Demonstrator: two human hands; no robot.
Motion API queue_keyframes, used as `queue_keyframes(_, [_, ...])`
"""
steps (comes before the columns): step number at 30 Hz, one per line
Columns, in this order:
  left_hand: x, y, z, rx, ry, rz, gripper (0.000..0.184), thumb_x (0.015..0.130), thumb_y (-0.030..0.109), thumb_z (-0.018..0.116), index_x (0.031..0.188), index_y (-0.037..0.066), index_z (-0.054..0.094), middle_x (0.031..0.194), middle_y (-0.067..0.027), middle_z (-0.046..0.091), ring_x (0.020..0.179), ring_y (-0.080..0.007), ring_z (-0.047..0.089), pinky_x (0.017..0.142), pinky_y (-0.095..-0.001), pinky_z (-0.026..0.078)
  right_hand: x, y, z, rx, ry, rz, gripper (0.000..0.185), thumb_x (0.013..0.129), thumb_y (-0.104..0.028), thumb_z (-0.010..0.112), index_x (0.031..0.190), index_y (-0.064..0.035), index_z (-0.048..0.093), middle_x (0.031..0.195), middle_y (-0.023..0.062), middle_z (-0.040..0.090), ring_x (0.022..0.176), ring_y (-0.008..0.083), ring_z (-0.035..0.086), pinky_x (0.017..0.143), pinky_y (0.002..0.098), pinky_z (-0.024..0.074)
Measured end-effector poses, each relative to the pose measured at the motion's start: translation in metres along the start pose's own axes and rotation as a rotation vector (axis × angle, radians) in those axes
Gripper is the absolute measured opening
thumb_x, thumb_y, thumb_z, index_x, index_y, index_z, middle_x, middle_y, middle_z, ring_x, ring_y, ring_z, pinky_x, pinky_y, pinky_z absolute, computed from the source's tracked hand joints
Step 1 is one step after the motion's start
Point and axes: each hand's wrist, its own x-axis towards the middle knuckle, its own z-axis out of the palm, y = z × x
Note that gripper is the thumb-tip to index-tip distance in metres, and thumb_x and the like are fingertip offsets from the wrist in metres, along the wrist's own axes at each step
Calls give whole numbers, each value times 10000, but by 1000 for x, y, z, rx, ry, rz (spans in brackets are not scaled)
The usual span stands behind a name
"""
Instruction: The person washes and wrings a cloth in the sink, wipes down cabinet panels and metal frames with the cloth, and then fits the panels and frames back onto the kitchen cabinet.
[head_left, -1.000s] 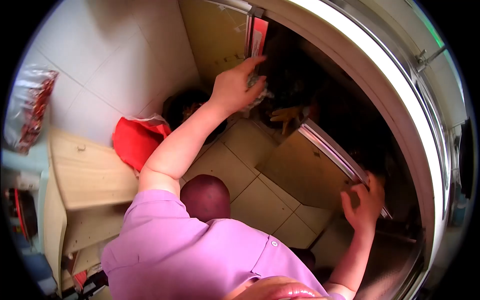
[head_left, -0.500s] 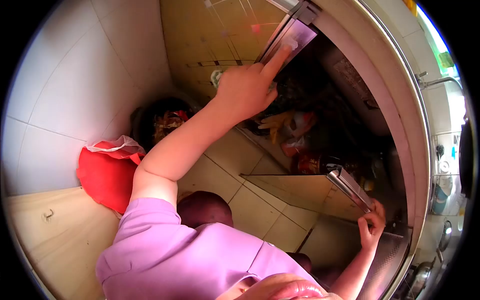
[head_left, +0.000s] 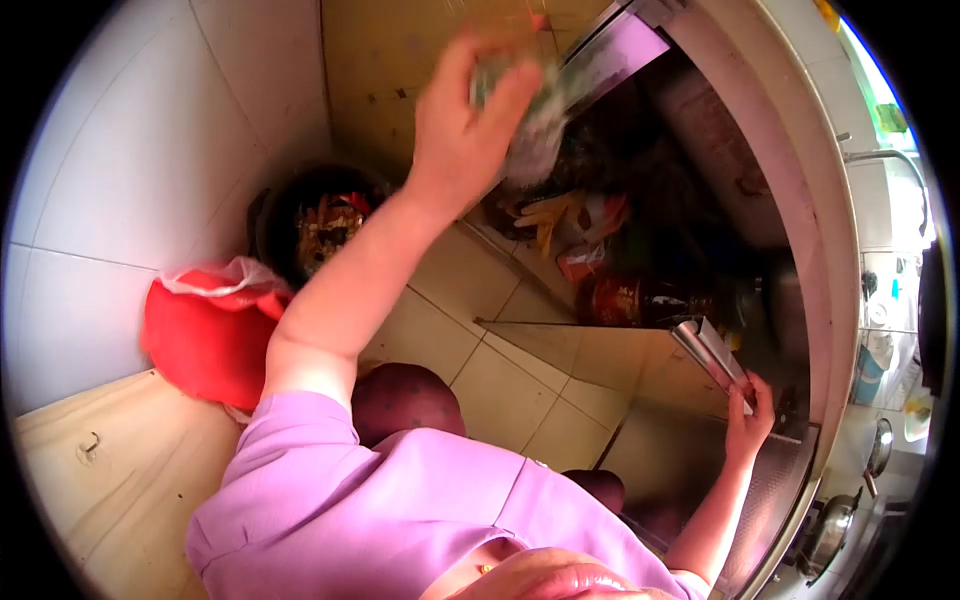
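My left hand [head_left: 465, 120] is raised before the open upper cabinet door [head_left: 375, 60], its fingers bent around a crumpled grey-green cloth [head_left: 535, 125]. Motion blurs both the fingers and the cloth. The cloth is close to the metal strip [head_left: 600, 60] on that door's edge. On the right, my right hand [head_left: 752, 410] grips the end of the metal edge strip [head_left: 708, 358] of the lower cabinet door [head_left: 620, 360], which stands open.
Inside the dark cabinet are yellow gloves [head_left: 548, 215] and a large bottle with dark contents [head_left: 640, 300]. A black bin [head_left: 275, 235] with scraps and a red bag [head_left: 210, 335] stand by the tiled wall. A pale wooden board [head_left: 110, 480] lies lower left; a pan [head_left: 828, 535] is far right.
My left hand has moved off the metal strip, up and slightly left, with the cloth now more visible. My right hand stays on the lower door's edge. The view has shifted slightly.
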Motion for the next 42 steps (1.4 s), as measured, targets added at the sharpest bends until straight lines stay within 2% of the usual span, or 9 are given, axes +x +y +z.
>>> queue_keyframes(4, [63, 18, 30, 83, 122, 661, 245, 833, 121, 572, 1051, 10, 549, 979, -129, 566, 879, -249, 557, 767, -352, 452, 5, 16, -6, 26, 22, -36, 201, 866, 4, 584, 1067, 6, 576, 882, 8, 552, 838, 83, 501, 798, 226, 417])
queue_keyframes(7, [70, 13, 51, 257, 74, 879, 396, 755, 76, 590, 1128, -15, 495, 1060, -198, 502, 934, -335, 507, 831, -387, 422, 10, 12, 1, 29, 64, -92, 215, 856, 5, 604, 1070, 4, 588, 877, 22, 553, 812, 104, 519, 764, 233, 431])
queue_keyframes(9, [62, -8, 57, 298, 56, 908, 405, 733, 66, 600, 1120, -10, 505, 1056, -205, 511, 938, -349, 506, 834, -397, 419, 11, 12, 1, 10, 100, -143, 225, 844, 11, 617, 1067, 4, 590, 860, 33, 549, 770, 114, 521, 731, 238, 437])
queue_keyframes(12, [29, -51, 55, 542, -9, 960, 258, 730, 92, 647, 986, 101, 616, 932, -37, 599, 866, -225, 562, 731, -345, 462, 8, 16, 2, -20, 89, -164, 266, 827, 32, 620, 1089, 4, 590, 870, 33, 548, 778, 118, 520, 726, 238, 433])
queue_keyframes(22, [-106, -124, -18, 752, -508, 261, 407, 621, -10, 678, 1001, 131, 642, 1016, -78, 569, 942, -324, 535, 800, -389, 469, 3, 11, -7, -48, -99, -87, 223, 885, -185, 521, 969, 7, 596, 870, 114, 587, 776, 228, 561, 717, 314, 444])
queue_keyframes(29, [-6, -18, 36, 523, -127, 644, 463, 598, -30, 674, 1021, 158, 647, 1038, -77, 557, 950, -292, 532, 786, -370, 461, 19, -26, -1, -140, -199, -216, 466, 915, -404, 396, 919, 5, 619, 844, 184, 611, 792, 367, 584, 696, 403, 442])
queue_keyframes(36, [-46, -83, 22, 749, -385, 558, 422, 610, 9, 652, 994, 186, 665, 1014, -47, 566, 915, -262, 543, 739, -350, 458, 19, -18, 4, -159, -137, -247, 455, 903, -393, 404, 919, 4, 626, 809, 184, 601, 756, 353, 583, 674, 404, 435])
queue_keyframes(40, [21, -29, 52, 626, 39, 1090, 262, 628, 100, 652, 886, 143, 667, 952, -21, 587, 861, -239, 551, 642, -315, 490, 22, -23, 6, -137, -125, -222, 407, 886, -359, 438, 907, -1, 631, 789, 175, 598, 730, 342, 576, 656, 392, 431])
queue_keyframes(42, [59, -13, 68, 603, 74, 1104, 246, 642, 89, 643, 879, 147, 669, 960, -19, 591, 866, -241, 555, 645, -318, 493, 23, -24, 7, -120, -115, -222, 392, 881, -349, 449, 902, -3, 632, 782, 172, 596, 722, 338, 574, 650, 388, 429])
